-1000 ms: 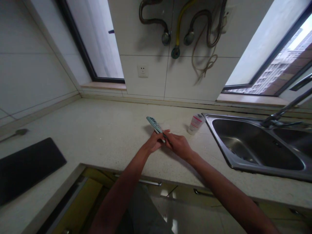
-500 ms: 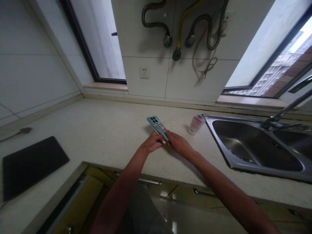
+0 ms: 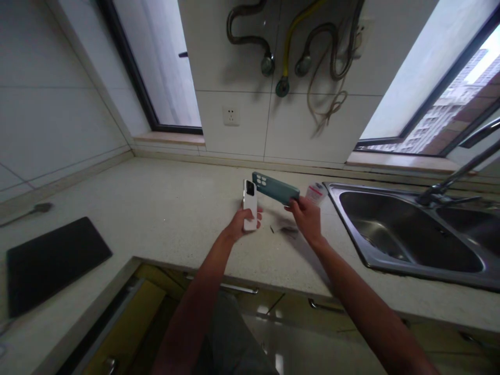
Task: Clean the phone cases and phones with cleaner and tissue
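Two items are held just above the desk (image 3: 156, 208): a white smartphone (image 3: 250, 205) and a teal phone case (image 3: 275, 187), well apart from each other. The left hand (image 3: 239, 225) is closed around the lower part of the smartphone, which stands nearly upright with its black camera block at the top. The right hand (image 3: 307, 219) pinches the right end of the case between thumb and fingers, and the case tilts slightly across the space between the hands. One small translucent scrap (image 3: 284, 228) lies on the desk below the case; what it is cannot be told. One pale tube (image 3: 315, 194) stands partly behind the case, near one double sink (image 3: 349, 224) with one faucet (image 3: 441, 192). Farther left lie one black mat (image 3: 57, 265) and one spoon (image 3: 39, 208). On the wall above are one wall socket (image 3: 231, 115) and one yellow hose (image 3: 287, 47).
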Demonstrator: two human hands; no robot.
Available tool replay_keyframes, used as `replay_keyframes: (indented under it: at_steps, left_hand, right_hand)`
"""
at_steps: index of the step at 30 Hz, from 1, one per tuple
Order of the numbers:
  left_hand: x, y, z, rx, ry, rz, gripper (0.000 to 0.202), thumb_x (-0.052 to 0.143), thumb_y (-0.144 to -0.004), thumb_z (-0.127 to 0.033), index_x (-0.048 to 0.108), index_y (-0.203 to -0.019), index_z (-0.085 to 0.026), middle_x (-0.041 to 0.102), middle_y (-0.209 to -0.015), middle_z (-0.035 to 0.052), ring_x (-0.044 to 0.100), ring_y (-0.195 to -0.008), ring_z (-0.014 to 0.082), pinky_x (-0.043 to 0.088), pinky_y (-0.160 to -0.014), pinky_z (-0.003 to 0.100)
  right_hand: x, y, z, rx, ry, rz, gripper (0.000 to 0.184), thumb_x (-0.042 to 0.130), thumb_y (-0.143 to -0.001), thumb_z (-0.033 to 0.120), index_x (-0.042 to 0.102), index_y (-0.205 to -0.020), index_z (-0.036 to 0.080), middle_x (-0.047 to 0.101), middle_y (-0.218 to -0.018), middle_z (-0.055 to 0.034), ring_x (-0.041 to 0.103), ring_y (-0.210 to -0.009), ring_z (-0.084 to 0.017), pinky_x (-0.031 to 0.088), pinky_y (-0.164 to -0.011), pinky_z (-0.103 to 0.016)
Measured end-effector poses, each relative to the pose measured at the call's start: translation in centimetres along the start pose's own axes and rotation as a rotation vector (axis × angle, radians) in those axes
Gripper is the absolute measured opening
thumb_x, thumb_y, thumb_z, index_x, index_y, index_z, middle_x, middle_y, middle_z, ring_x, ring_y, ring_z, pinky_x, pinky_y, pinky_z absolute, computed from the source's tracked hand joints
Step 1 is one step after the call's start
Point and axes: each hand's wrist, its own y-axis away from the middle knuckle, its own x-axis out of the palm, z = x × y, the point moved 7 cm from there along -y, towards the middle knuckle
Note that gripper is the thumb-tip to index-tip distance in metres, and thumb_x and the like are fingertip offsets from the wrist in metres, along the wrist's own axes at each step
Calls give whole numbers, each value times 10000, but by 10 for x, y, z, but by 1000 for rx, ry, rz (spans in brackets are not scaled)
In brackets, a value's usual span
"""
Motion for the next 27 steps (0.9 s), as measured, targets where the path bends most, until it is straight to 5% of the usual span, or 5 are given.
replay_keyframes:
  at_steps: [4,8,15,21,27]
  left_hand:
    - [-11,9,-27,302,-727,-314,820,601,-777,-351,296,-1535,-280,578,-1165,92,589,-959,201,481,-877,362]
    - [-14,15,-26,241,-1256,-485,774,622,-821,-476,363,-1518,-262,557,-1148,110,601,-1035,257,469,-901,369]
    - [-32,16,-20,70,-1574,-640,743,608,-822,-515,439,-1473,-198,597,-1113,164,592,-1043,305,472,-851,390]
    - [-29,20,-21,64,-1647,-669,741,583,-846,-518,441,-1465,-137,599,-1174,205,550,-1108,331,456,-885,414]
    - [-28,19,-14,44,-1723,-677,756,518,-887,-542,395,-1485,-97,578,-1226,241,514,-1124,356,436,-876,442]
  right_hand:
    - [-2,-6,-25,289,-371,-49,228,667,-773,398,598,-816,185,687,-791,-37,731,-686,-222,650,-737,-420]
    - [-1,-5,-41,418,-484,-135,305,679,-721,291,562,-990,207,698,-879,-67,742,-782,-271,643,-807,-482]
    - [18,3,-63,525,-433,-54,888,699,-670,236,240,-1429,236,625,-1069,-70,718,-890,-245,640,-851,-453]
    - [29,10,-63,443,-91,57,621,637,-747,370,445,-1315,208,610,-1033,-92,691,-883,-244,656,-710,-414]
    - [23,12,-52,436,61,123,439,587,-820,388,513,-1207,195,633,-723,-11,649,-532,-190,559,-497,-317]
